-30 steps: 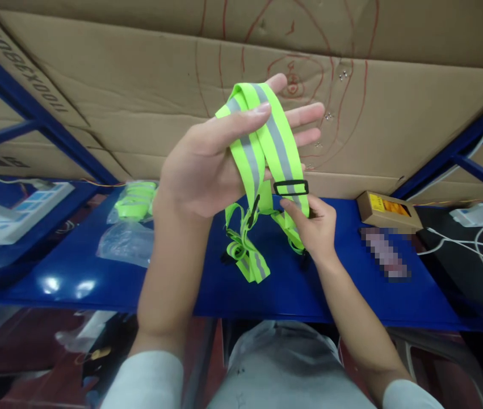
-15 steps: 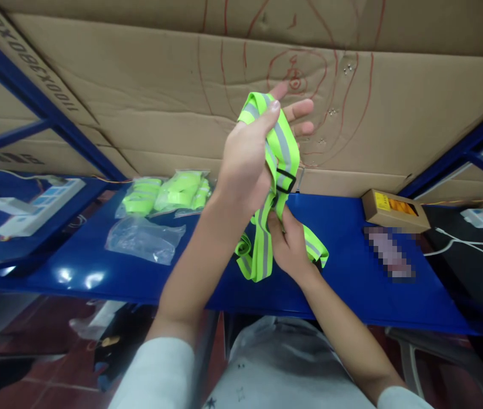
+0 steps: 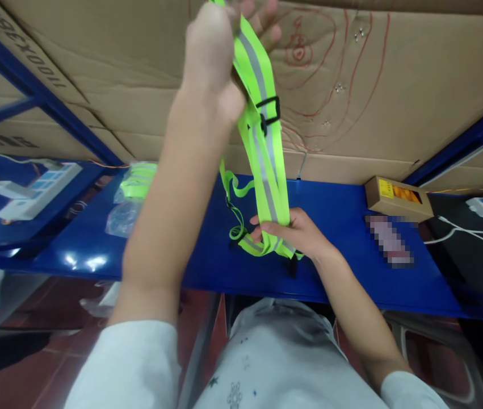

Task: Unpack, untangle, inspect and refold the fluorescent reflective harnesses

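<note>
A neon-yellow reflective strap (image 3: 267,165) with grey stripes and a black slider buckle hangs stretched between my two hands. My left hand (image 3: 215,57) is raised high at the top edge of the view, with the strap's upper loop around it and its fingertips partly cut off. My right hand (image 3: 294,234) is low over the blue shelf (image 3: 352,267), its fingers closed on the strap's lower bunched end. Thin yellow cords loop off the strap's left side.
Bagged yellow straps (image 3: 137,182) and a clear plastic bag (image 3: 122,218) lie at the shelf's left. A small brown box (image 3: 397,199) sits at the right, white cables (image 3: 479,238) beyond it. A power strip (image 3: 39,190) rests far left. Cardboard (image 3: 352,102) backs the shelf.
My left hand rose from chest height to the top of the view, pulling the strap out long. My right hand slid down to the strap's lower end near the shelf.
</note>
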The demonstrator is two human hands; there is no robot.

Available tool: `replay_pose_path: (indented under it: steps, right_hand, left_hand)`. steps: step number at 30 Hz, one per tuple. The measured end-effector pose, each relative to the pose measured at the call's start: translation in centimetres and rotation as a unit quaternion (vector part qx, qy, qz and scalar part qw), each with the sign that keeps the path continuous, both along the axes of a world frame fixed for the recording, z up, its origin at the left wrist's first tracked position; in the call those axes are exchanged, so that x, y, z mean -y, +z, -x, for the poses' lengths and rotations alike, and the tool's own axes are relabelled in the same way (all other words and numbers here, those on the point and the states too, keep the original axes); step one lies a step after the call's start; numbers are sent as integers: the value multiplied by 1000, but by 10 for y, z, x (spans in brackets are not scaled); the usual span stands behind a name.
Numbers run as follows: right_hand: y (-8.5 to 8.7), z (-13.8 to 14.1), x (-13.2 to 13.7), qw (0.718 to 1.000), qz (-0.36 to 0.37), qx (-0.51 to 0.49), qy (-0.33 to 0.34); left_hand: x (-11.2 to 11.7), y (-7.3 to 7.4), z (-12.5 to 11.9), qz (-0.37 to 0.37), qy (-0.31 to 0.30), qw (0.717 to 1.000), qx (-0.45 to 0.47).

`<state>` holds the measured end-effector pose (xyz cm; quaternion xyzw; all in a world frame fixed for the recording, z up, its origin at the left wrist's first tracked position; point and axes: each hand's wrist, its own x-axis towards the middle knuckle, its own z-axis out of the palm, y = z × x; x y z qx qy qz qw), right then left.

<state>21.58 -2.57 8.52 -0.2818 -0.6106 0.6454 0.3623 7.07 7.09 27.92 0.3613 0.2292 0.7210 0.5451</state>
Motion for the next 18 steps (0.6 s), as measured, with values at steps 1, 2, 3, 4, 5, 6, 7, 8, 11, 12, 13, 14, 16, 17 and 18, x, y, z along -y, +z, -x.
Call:
replay_pose_path:
  steps: [1, 2, 3, 4, 5, 6, 7, 8, 11, 12, 13, 14, 16, 17, 18]
  right_hand:
    - [-4, -6, -1, 1000, 11, 11, 6]
    - [-8, -12, -1, 1000, 18, 22, 11]
    - [-13, -17, -2, 999, 24, 32, 17]
    - [-18, -21, -2, 999, 29, 40, 24]
    - [-23, -24, -1, 998, 34, 44, 31]
    - [-27, -25, -1, 997, 41, 45, 38]
    - [-32, -27, 0, 997, 48, 44, 46]
    - [-35, -27, 1, 996, 55, 42, 52]
    - [-42, -31, 5, 995, 61, 38, 62]
    - [-44, -34, 7, 996, 58, 36, 63]
    - [-44, -37, 8, 996, 54, 32, 61]
    - [-45, -41, 10, 997, 46, 27, 60]
    - [-44, -51, 14, 998, 29, 9, 63]
    - [-44, -57, 17, 998, 23, -4, 64]
    - [-44, -62, 20, 998, 16, -18, 60]
  left_hand:
    - [-9, 3, 8, -11, -13, 1000, 13]
    - [-17, 5, 15, -14, -20, 1000, 14]
    - [-25, 6, 23, -16, -23, 1000, 5]
    - [-32, 6, 29, -17, -21, 1000, -7]
    - [-38, 6, 35, -14, -16, 1000, -19]
    - [-42, 6, 39, -8, -12, 1000, -27]
    - [-46, 4, 42, 3, -12, 999, -29]
    - [-48, 2, 43, 14, -19, 999, -28]
    - [-49, -4, 40, 37, -43, 998, -23]
    - [-49, -5, 38, 39, -48, 998, -26]
    - [-48, -6, 35, 40, -47, 998, -30]
    - [-48, -5, 33, 39, -49, 997, -34]
    - [-45, -2, 28, 32, -53, 997, -35]
    - [-43, 1, 26, 51, -38, 998, -25]
    - [-41, 4, 24, 74, -19, 997, -14]
